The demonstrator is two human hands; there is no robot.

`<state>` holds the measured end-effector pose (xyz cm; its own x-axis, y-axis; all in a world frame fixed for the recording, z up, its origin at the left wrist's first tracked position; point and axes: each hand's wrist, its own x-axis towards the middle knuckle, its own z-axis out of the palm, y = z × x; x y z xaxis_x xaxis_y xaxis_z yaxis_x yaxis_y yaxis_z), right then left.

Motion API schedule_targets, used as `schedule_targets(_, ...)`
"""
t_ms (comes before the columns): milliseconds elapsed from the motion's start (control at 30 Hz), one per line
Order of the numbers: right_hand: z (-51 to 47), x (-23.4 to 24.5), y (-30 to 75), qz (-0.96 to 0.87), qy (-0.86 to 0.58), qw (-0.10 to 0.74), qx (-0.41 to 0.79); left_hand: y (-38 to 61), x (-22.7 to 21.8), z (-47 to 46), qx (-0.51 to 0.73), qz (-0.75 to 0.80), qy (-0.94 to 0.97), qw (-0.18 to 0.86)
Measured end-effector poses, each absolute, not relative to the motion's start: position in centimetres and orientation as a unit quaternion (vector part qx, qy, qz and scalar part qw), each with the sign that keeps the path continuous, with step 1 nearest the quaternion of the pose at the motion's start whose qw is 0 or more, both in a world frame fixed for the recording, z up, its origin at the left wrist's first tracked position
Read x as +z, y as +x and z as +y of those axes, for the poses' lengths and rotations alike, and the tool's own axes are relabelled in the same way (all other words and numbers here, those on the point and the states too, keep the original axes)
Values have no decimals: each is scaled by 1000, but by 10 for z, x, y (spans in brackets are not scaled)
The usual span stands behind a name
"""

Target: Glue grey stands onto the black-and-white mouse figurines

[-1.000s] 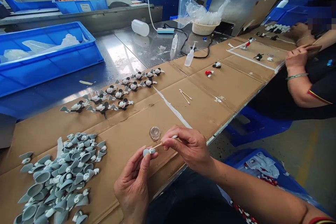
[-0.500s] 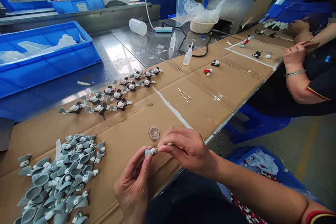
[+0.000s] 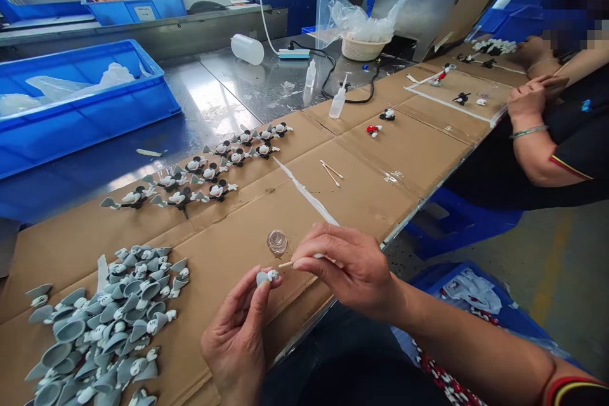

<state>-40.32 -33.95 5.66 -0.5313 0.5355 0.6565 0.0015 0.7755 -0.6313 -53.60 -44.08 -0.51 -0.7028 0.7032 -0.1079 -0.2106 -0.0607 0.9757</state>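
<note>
My left hand (image 3: 238, 336) pinches a small grey toy part (image 3: 264, 276) with a white glove end between thumb and fingertips, low at the centre. My right hand (image 3: 347, 266) pinches a thin wooden cotton swab (image 3: 287, 263) whose tip points at that part and sits just right of it, apart from it. A small clear glass jar (image 3: 277, 242) stands on the cardboard (image 3: 228, 235) just above both hands. A heap of the same grey parts (image 3: 102, 323) lies at the lower left. Two rows of assembled black-and-white mouse figures (image 3: 204, 168) lie further back.
Two spare swabs (image 3: 330, 172) lie mid-table, with two small squeeze bottles (image 3: 337, 101) behind. A blue crate (image 3: 80, 101) holds plastic bags at the left. Another person's arm (image 3: 537, 133) works at the right, by more figures (image 3: 380, 124). The table edge runs diagonally beside my right wrist.
The swab tip touched the grey part half a second ago; now my right hand has drawn it slightly back to the right. My left hand has tilted the part a little.
</note>
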Motion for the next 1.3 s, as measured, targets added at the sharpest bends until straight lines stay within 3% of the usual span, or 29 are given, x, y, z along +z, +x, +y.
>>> schedule_targets(600,-316,22,-417,-840,-214,440,235,-537,-7,-440,710,589,178,344)
schedule_targets(1300,-342,47,-413,-790,-191,453,367,-533,-1,-436,713,600,165,323)
